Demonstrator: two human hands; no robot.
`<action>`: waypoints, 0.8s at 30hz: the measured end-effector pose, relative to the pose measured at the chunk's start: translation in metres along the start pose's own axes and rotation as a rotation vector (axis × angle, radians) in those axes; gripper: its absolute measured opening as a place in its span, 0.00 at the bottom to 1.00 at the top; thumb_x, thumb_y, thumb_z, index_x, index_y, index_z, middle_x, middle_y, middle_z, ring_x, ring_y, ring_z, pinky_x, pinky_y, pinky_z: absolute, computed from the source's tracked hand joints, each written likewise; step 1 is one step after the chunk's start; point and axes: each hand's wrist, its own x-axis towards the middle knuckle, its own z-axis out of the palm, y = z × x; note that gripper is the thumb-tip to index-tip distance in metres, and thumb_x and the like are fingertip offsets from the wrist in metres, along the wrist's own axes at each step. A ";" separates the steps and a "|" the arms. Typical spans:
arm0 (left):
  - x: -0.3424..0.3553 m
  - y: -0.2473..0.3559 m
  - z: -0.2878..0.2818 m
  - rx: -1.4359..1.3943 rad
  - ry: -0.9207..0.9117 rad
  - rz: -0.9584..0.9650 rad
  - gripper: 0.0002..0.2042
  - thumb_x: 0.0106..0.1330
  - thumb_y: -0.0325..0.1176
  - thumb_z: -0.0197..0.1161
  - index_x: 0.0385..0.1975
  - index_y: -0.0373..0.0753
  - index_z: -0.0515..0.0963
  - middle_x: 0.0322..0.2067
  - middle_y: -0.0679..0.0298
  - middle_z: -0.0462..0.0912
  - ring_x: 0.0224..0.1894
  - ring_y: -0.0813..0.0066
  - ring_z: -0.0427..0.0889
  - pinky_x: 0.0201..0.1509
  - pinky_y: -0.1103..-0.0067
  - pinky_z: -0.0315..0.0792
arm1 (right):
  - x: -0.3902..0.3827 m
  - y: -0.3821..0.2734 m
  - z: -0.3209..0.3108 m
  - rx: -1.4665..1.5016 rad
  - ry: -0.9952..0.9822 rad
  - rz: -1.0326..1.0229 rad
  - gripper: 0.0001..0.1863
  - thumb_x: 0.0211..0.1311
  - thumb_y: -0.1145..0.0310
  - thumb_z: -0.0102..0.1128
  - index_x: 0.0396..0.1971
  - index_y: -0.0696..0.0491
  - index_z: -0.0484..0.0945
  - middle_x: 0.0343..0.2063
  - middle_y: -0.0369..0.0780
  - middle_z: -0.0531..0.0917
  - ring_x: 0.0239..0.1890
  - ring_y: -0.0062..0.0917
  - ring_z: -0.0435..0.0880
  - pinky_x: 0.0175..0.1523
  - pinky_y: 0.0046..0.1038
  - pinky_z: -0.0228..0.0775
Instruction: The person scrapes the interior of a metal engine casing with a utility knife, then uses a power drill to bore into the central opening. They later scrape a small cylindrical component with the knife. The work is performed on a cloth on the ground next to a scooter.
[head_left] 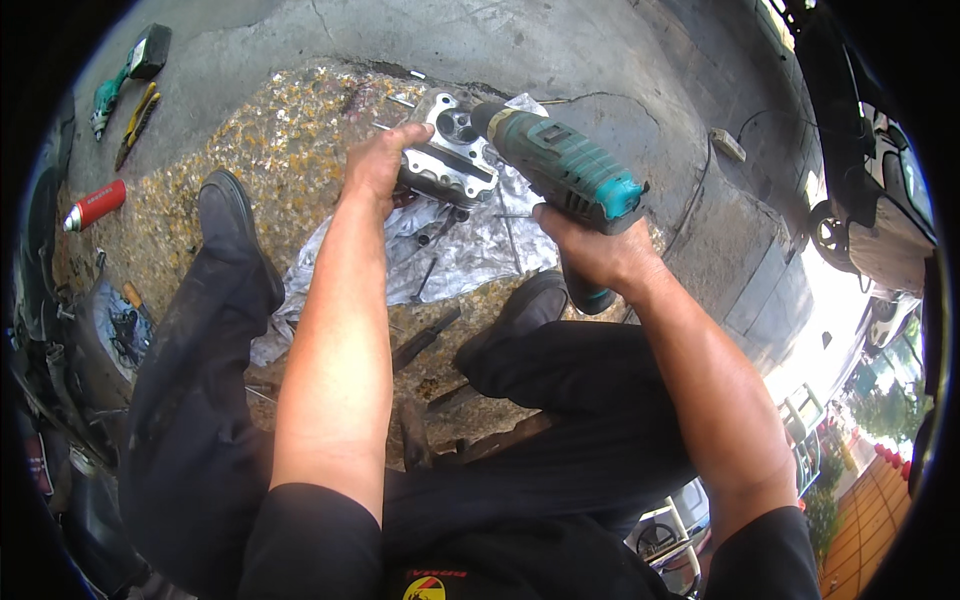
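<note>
A silver metal engine part, apparently a cylinder head, is held up by my left hand, whose fingers close around its left side. The thumb lies over the upper edge, and the other fingers are mostly hidden. My right hand grips a teal and black cordless drill by its handle. The drill's nose points left and reaches the round opening at the part's upper right; whether it touches cannot be made out. Below them, a crumpled grey-white sheet lies on the ground with small dark parts and thin rods on it.
On the left are a red spray can, yellow-handled pliers and a green power tool. A blue-lined holder with small items sits lower left. My shoes flank the sheet. A cable runs along the right; vehicles stand beyond.
</note>
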 end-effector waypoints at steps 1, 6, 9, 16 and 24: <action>0.000 -0.001 0.000 -0.019 -0.022 0.008 0.19 0.49 0.36 0.75 0.41 0.32 0.85 0.35 0.55 0.85 0.31 0.66 0.84 0.35 0.72 0.77 | 0.000 0.001 0.001 -0.004 0.001 -0.018 0.18 0.55 0.60 0.64 0.45 0.52 0.83 0.39 0.46 0.87 0.44 0.43 0.86 0.52 0.38 0.78; -0.001 -0.003 0.001 -0.020 0.007 0.003 0.18 0.50 0.35 0.75 0.40 0.33 0.85 0.35 0.55 0.85 0.31 0.66 0.83 0.34 0.72 0.77 | -0.003 0.002 0.001 -0.066 -0.006 -0.041 0.19 0.56 0.59 0.65 0.46 0.51 0.83 0.41 0.46 0.87 0.45 0.43 0.86 0.52 0.37 0.78; 0.002 -0.005 0.001 -0.039 -0.006 0.012 0.16 0.51 0.34 0.74 0.39 0.33 0.85 0.35 0.55 0.85 0.30 0.66 0.83 0.34 0.73 0.77 | -0.005 0.002 0.003 0.026 -0.005 0.008 0.19 0.56 0.60 0.65 0.46 0.51 0.83 0.40 0.46 0.87 0.44 0.43 0.86 0.52 0.38 0.77; 0.012 -0.011 -0.002 -0.069 -0.051 -0.002 0.16 0.52 0.35 0.74 0.39 0.33 0.85 0.35 0.56 0.85 0.30 0.67 0.83 0.32 0.73 0.77 | -0.006 0.006 0.006 -0.012 -0.016 -0.065 0.18 0.56 0.61 0.65 0.46 0.51 0.83 0.40 0.47 0.87 0.44 0.43 0.86 0.52 0.39 0.77; 0.011 -0.011 -0.001 -0.055 -0.048 0.008 0.18 0.52 0.36 0.74 0.40 0.32 0.84 0.34 0.56 0.85 0.28 0.67 0.82 0.31 0.73 0.76 | -0.005 0.002 0.004 -0.020 -0.024 -0.056 0.18 0.56 0.60 0.64 0.46 0.52 0.82 0.40 0.47 0.86 0.45 0.45 0.85 0.52 0.40 0.77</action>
